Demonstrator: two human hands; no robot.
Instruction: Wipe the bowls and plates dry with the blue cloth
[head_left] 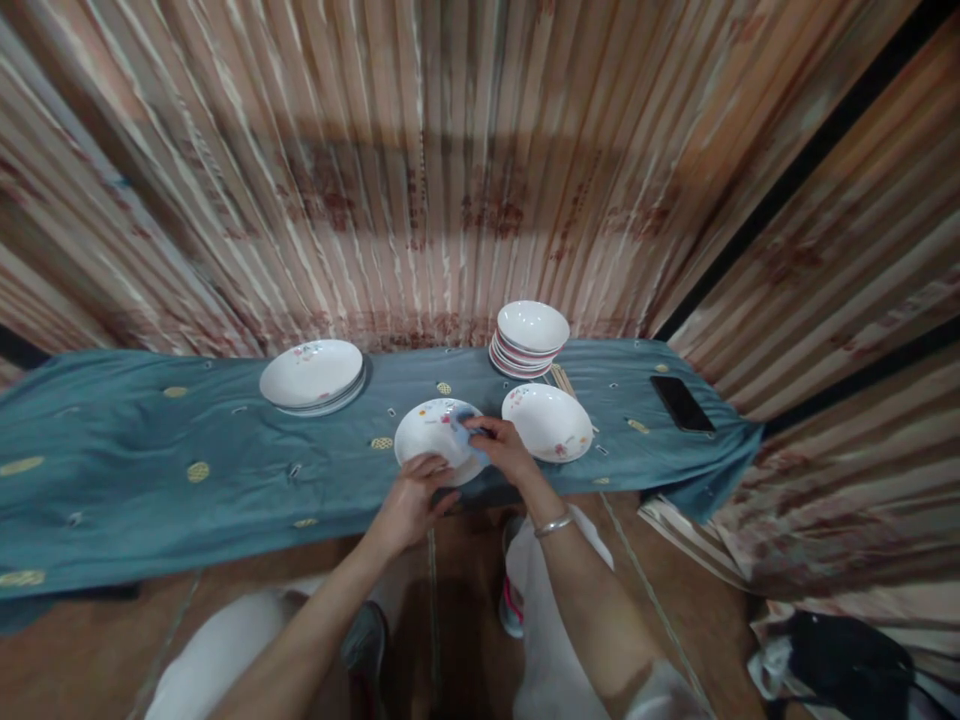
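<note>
A white plate [420, 432] with a flower pattern lies near the table's front edge, in front of me. My left hand [420, 488] grips its near rim, fingers over the top and the thumb lower down. Pinched in my right hand [506, 447] is a small blue cloth [463, 420], blurred, against the plate's right inner side; its exact kind is hard to make out. Just right of that hand sits another white flowered dish [551, 425], apart from the plate.
A stack of white plates [313, 375] stands at the left on the blue tablecloth [247, 450]. Behind the right dish are stacked bowls [532, 325] with chopsticks [562, 380] beside them. A black phone [681, 403] lies at the right. Curtains [420, 200] hang behind.
</note>
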